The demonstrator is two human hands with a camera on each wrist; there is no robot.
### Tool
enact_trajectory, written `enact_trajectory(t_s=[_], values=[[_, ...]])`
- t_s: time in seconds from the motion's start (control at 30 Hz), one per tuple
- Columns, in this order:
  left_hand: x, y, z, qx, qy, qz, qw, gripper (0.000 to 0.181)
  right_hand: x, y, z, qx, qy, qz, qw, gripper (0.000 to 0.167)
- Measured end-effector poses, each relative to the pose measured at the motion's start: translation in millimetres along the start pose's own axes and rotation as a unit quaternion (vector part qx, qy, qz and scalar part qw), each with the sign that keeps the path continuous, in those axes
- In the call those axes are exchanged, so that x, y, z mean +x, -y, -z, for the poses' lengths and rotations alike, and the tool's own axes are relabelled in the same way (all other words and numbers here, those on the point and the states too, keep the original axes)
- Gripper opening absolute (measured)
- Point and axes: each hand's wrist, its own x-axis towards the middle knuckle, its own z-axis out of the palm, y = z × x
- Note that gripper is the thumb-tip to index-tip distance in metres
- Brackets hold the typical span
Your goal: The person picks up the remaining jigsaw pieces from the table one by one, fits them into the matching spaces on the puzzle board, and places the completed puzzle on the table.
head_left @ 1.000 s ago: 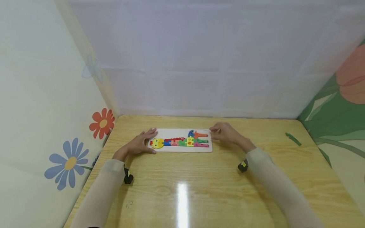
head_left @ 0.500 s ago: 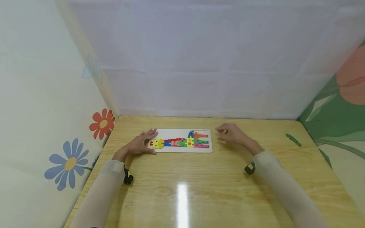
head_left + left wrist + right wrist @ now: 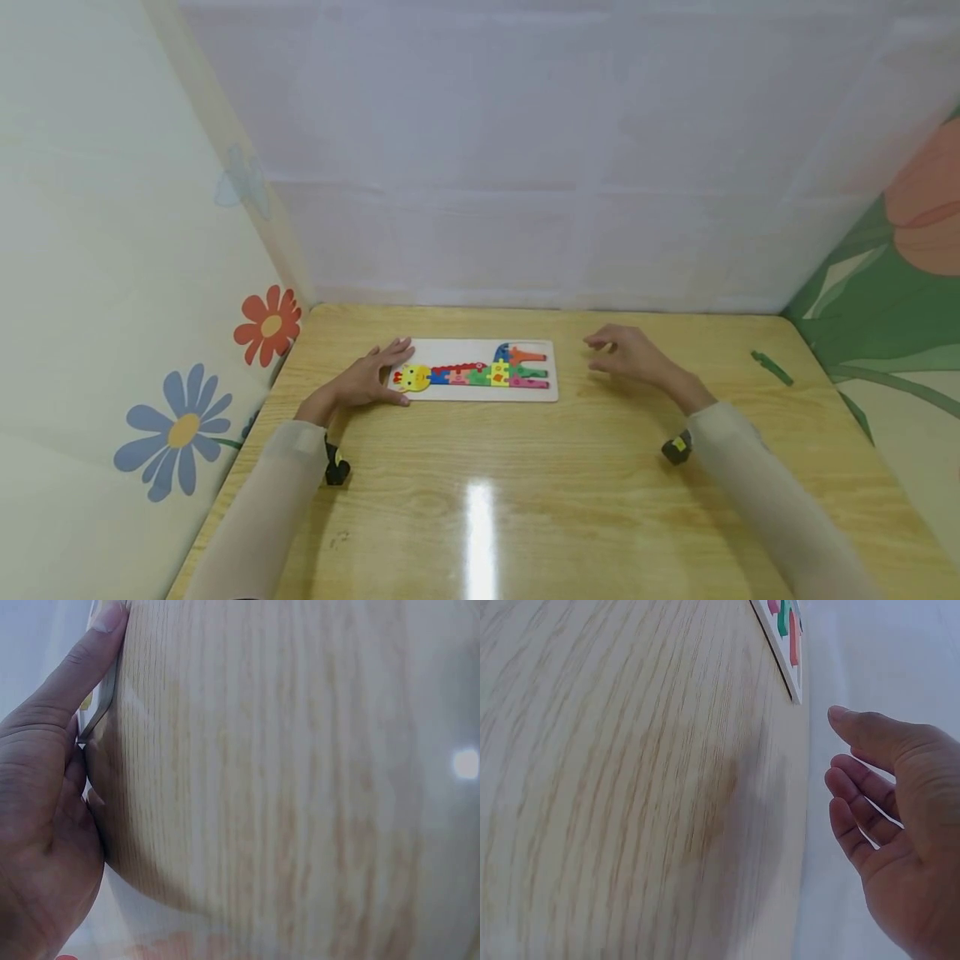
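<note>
A white board holding a giraffe puzzle (image 3: 480, 375) lies crosswise on the table, its yellow head to the left and its orange, green and pink legs to the right. My left hand (image 3: 371, 379) rests at the board's left end with fingers spread. Its straight thumb (image 3: 82, 667) lies along the near edge in the left wrist view. Right of the board, my right hand (image 3: 630, 354) hovers apart from it, fingers loosely bent and holding nothing. The right wrist view shows this hand's palm (image 3: 915, 832) and a corner of the board (image 3: 787, 671) beyond the fingertips.
A thin green piece (image 3: 772, 367) lies far to the right on the wooden table (image 3: 570, 500). White cloth (image 3: 487, 167) hangs along the table's back edge. Flower-printed panels (image 3: 180, 429) stand on the left and right.
My right hand has drawn away from the board's right end, moving right with its fingers parting. The left hand and the board stay where they were.
</note>
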Motion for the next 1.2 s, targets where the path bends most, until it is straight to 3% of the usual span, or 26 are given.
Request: enact_trajectory(t_s=[0.93, 1.2], values=[[-2.2, -2.3, 1.4, -0.003, 0.001, 0.010, 0.9999, 0.106, -33.5, -28.1, 20.9, -0.027, -0.042, 0.031, 0.9983, 0.044], [-1.2, -4.6, 0.7, 0.003, -0.002, 0.006, 1.0000, 0.104, -46.6, -26.5, 30.7, -0.050, -0.041, 0.017, 0.9978, 0.045]])
